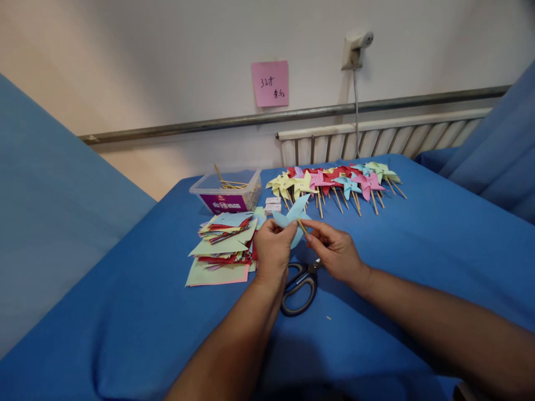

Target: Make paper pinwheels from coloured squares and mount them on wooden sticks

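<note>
1. Centre of the frame: the left hand (272,249) covers part of the light-blue paper pinwheel (296,210); its fingertips are out of sight.
2. Just right of there, the fingers of the right hand (334,252) hide the lower end of the wooden stick (301,226), so its full length cannot be told.
3. Below, the scissors (300,294) have their blade tips hidden by the right hand.
4. Right of upper centre, the finished pinwheels (320,181) overlap too much to count.
5. Left of centre, the label on the plastic tub (221,201) masks much of its contents.
6. Upper centre: the lower writing on the pink note (270,83) is too small to read surely.
7. Lower centre: a pale scrap (329,318) is too tiny to identify.
8. Bottom right: a dark object (462,391) is cut off by the edge, unidentifiable.
</note>
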Demonstrator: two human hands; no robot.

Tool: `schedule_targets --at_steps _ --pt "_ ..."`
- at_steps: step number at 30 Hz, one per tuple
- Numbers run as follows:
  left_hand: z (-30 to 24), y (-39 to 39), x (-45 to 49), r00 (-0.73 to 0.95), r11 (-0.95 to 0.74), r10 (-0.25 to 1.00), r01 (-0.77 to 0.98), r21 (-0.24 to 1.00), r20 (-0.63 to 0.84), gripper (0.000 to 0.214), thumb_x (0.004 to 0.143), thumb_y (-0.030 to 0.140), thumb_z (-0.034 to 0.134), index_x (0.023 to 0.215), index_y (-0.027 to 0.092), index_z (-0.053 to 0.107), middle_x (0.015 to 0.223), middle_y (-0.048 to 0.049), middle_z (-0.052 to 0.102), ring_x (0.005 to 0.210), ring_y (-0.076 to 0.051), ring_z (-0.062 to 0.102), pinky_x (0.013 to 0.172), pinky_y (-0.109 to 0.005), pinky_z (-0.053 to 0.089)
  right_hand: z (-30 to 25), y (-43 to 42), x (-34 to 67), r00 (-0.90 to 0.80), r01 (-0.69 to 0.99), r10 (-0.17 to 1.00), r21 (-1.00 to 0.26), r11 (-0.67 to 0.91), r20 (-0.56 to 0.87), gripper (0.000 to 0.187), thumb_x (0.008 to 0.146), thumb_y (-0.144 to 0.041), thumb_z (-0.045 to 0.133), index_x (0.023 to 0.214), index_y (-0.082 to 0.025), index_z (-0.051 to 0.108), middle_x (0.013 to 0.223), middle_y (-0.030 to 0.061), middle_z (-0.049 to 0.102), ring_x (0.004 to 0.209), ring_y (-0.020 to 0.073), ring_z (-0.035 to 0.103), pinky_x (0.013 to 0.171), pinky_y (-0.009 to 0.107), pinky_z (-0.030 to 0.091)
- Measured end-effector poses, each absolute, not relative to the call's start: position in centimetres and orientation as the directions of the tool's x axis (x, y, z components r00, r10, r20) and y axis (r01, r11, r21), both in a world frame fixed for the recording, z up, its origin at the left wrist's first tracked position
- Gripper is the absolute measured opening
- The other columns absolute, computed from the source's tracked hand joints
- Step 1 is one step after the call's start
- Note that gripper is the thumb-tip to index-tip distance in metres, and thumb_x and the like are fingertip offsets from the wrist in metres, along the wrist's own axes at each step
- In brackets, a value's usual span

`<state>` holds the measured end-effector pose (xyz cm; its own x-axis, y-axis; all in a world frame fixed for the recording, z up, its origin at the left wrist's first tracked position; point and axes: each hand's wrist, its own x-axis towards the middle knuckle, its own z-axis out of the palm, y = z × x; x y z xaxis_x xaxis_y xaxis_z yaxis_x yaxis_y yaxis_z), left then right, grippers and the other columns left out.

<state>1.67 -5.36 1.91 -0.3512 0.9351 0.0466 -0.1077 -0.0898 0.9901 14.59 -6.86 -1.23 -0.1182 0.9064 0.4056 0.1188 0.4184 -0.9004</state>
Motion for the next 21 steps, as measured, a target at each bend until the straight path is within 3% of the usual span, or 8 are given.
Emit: schedule_targets --at_steps 7,13,17,21 --pt "1.87 -5.41 1.78 -0.341 -0.107 0.938 -0.121 0.987 0.060 0.027 0.056 0.031 0.079 0.072 0.015 0.065 0.062 0.0024 0.063 0.055 -0.011 0.053 0.054 -0.023 0.042 -1.52 -6.91 14.51 -0.095 0.171 0.894 -0.877 0.448 0.438 0.035 0.089 -0.029 0.056 0.122 -0.021 0.064 0.070 -0.0019 0.060 0.053 0.0089 0.051 0.048 0.021 0.039" --pt "1.89 -5.55 1.91 -0.343 -0.103 0.938 -0.141 0.985 0.049 0.029 0.055 0.032 0.081 0.071 0.014 0.064 0.061 0.0028 0.062 0.053 -0.011 0.054 0.055 -0.023 0.042 -0.89 -7.15 14.85 -0.106 0.349 0.831 -0.762 0.545 0.546 0.033 0.091 -0.027 0.052 0.122 -0.024 0.064 0.083 0.0025 0.070 0.070 0.0149 0.064 0.065 0.027 0.051" --pt "1.89 -5.60 2.00 -0.327 -0.096 0.945 -0.185 0.978 0.031 0.032 0.055 0.033 0.082 0.075 0.014 0.065 0.065 0.0011 0.065 0.055 -0.012 0.056 0.056 -0.024 0.044 -0.60 -7.23 15.07 -0.147 0.441 0.790 -0.675 0.591 0.596 0.034 0.093 -0.026 0.049 0.125 -0.025 0.061 0.094 0.0043 0.072 0.078 0.0172 0.067 0.073 0.031 0.053" --pt "1.73 -5.52 2.00 -0.318 -0.092 0.948 -0.193 0.977 0.026 0.034 0.054 0.033 0.082 0.077 0.014 0.065 0.067 -0.0002 0.067 0.058 -0.013 0.059 0.057 -0.024 0.045 -0.61 -7.29 15.11 -0.139 0.450 0.794 -0.676 0.583 0.592 0.034 0.093 -0.026 0.050 0.126 -0.021 0.058 0.090 0.0049 0.072 0.075 0.0168 0.067 0.072 0.030 0.054"
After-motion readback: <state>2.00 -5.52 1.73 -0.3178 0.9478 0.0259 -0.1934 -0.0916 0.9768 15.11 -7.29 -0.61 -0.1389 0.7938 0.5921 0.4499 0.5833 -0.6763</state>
